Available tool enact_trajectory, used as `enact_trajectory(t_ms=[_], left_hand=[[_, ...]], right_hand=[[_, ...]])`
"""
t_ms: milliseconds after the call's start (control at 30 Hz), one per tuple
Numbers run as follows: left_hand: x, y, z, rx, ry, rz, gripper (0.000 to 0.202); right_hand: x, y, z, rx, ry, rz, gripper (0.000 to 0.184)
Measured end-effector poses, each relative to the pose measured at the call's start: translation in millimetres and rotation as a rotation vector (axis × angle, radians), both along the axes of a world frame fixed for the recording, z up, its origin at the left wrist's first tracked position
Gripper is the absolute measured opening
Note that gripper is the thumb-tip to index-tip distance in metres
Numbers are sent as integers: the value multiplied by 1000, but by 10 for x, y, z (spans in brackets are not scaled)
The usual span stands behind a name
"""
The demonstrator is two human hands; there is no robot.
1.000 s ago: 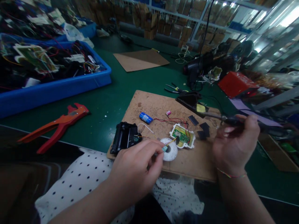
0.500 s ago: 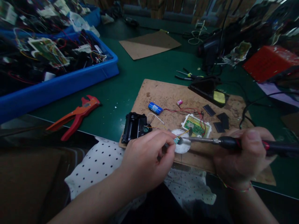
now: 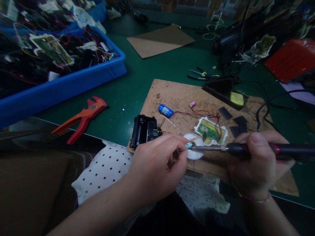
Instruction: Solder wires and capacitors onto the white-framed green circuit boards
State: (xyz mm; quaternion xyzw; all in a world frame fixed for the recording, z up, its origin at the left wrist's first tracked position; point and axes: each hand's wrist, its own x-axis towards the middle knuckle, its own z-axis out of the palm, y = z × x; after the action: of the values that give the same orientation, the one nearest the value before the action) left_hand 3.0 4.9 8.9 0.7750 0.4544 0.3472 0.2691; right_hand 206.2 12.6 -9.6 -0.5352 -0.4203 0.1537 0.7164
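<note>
Between the thumb and index finger of my left hand (image 3: 159,164) is a small circuit board (image 3: 189,145) with thin wires on it. My right hand (image 3: 258,164) grips a soldering iron (image 3: 240,149), its tip touching or very close to the little board. Under the tip lies a white round disc (image 3: 197,154). Yellow wires run from the small board towards a green circuit board in a white frame (image 3: 210,131). Left of my fingers sits a black plastic housing (image 3: 144,131). A blue battery (image 3: 165,110) and a pink cylinder (image 3: 192,104) lie behind, joined by red and black wires.
All this rests on a brown board (image 3: 172,90). Orange-red cutters (image 3: 85,118) lie at left, before a blue bin (image 3: 98,77) of wired parts. An iron stand with a yellow sponge (image 3: 237,98), pliers (image 3: 203,75), black pads (image 3: 225,113) and a red box (image 3: 291,60) are at right.
The view has shifted slightly, so the bench things sit a little higher and further right. Both hands keep nearly the same pose, with the iron's tip still at the small board.
</note>
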Motion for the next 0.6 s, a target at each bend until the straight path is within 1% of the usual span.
enact_trajectory(t_ms=[233, 467, 600], left_hand=[[-9, -5, 6, -2, -8, -4, 12], [-20, -2, 5, 8, -1, 2, 12], [-14, -4, 9, 18, 3, -5, 12]], right_hand=[[-3, -1, -2, -53, -50, -20, 23], [-7, -8, 17, -47, -72, -4, 24], [-9, 12, 9, 4, -45, 4, 23]])
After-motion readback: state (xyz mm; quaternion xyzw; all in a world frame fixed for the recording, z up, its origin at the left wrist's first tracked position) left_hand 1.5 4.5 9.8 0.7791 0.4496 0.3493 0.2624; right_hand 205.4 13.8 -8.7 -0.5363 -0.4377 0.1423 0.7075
